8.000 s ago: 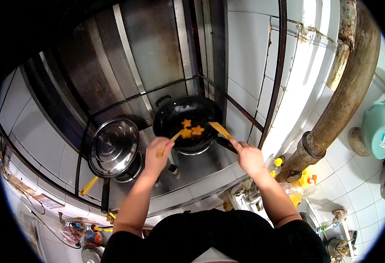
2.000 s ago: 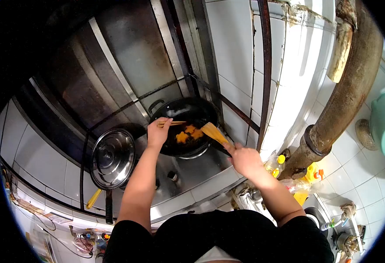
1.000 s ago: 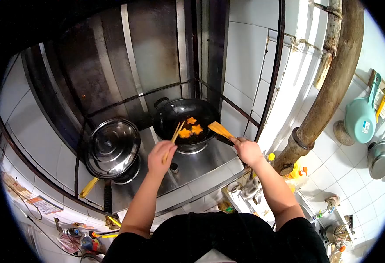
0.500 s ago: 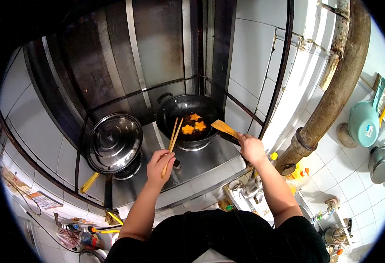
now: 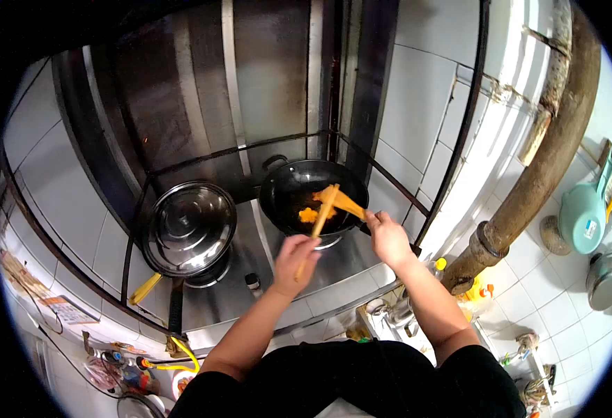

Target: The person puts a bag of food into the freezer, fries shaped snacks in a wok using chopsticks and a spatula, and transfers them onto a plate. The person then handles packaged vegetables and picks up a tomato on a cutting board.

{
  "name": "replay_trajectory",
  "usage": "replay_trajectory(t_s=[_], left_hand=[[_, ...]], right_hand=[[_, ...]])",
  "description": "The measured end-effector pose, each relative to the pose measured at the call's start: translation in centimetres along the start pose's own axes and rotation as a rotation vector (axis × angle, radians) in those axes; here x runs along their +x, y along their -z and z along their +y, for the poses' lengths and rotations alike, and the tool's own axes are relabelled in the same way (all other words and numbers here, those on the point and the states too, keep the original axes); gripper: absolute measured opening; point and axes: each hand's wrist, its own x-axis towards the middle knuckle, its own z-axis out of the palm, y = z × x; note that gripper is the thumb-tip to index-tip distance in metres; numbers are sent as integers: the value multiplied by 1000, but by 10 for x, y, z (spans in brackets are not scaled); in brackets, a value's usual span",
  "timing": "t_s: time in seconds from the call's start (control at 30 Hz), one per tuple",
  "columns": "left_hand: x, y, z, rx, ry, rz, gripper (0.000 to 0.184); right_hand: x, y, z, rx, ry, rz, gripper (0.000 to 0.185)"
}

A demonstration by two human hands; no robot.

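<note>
My left hand (image 5: 296, 263) is closed around a pair of chopsticks (image 5: 325, 213), somewhat blurred, whose tips reach over the black wok (image 5: 282, 187). In my right hand (image 5: 389, 238) is a wooden spatula (image 5: 348, 205), its blade over the wok and crossing close to the chopstick tips. Orange fried pieces (image 5: 308, 215) lie in the dark oil at the bottom of the wok. The chopsticks and spatula partly hide them, and I cannot tell whether either tool grips a piece.
Left of the wok, a pan with a shiny metal lid (image 5: 189, 226) and yellow handle (image 5: 145, 288) sits on the other burner. A black metal frame (image 5: 417, 202) surrounds the stove (image 5: 233, 292). A thick pipe (image 5: 522, 198) runs down at right, near a hanging turquoise pan (image 5: 585, 209).
My left hand has moved right and forward, bringing the chopsticks across the wok. The spatula blade has swung inward over the orange pieces. The view has shifted slightly.
</note>
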Motion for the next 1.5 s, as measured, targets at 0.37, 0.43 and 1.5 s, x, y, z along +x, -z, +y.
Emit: replay_trajectory(t_s=[0.37, 0.43, 1.5], left_hand=[[3, 19, -46, 186, 27, 41, 21], [5, 13, -33, 123, 17, -27, 21], [97, -1, -50, 266, 271, 29, 23]], right_hand=[[15, 8, 1, 158, 92, 43, 49], [14, 7, 2, 133, 88, 29, 49], [-3, -10, 14, 76, 32, -157, 46]])
